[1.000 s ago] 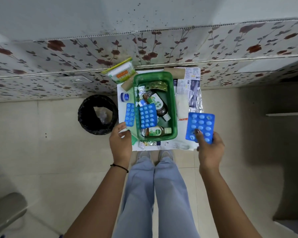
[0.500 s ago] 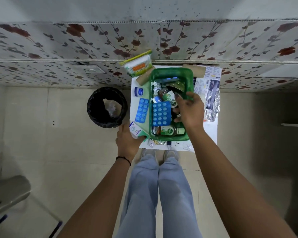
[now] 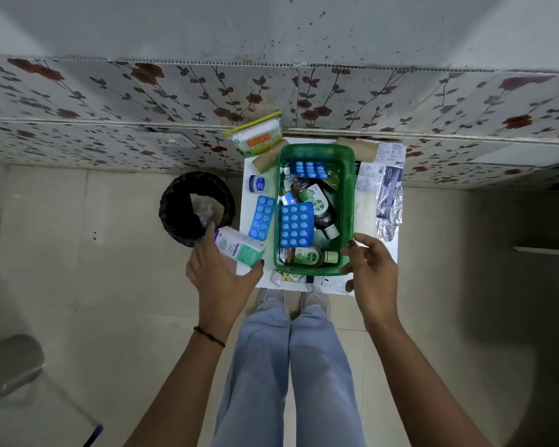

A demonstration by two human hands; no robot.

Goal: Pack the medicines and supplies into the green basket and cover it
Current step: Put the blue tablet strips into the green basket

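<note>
Packing is under way at a small white table (image 3: 391, 250) set against a floral-tiled wall, seen from directly above. At centre left of the frame stands a black waste bin (image 3: 196, 208); just right of it the person's left hand (image 3: 221, 272) pinches a white-and-green medicine box (image 3: 239, 246) between thumb and fingers, holding it off the table's left edge and beside the green basket (image 3: 347, 201). A blue blister strip (image 3: 261, 216) and a small blue-lidded jar (image 3: 258, 183) lie on the table to the basket's left, with a pack of cotton buds (image 3: 255, 137) above them. The basket, at centre frame, already holds two brown antiseptic bottles and two blue blister packs. Lower right of it, the right hand (image 3: 371, 269) hovers empty with fingers loosely spread, near the basket's near corner. To place the box well, it likely should be swung right over the rim and laid flat on the large blister pack (image 3: 297, 224), with the free hand steadying the basket so it does not slide. Foil and printed papers (image 3: 386, 185) lie at right; which item will serve as the cover cannot be told.
</note>
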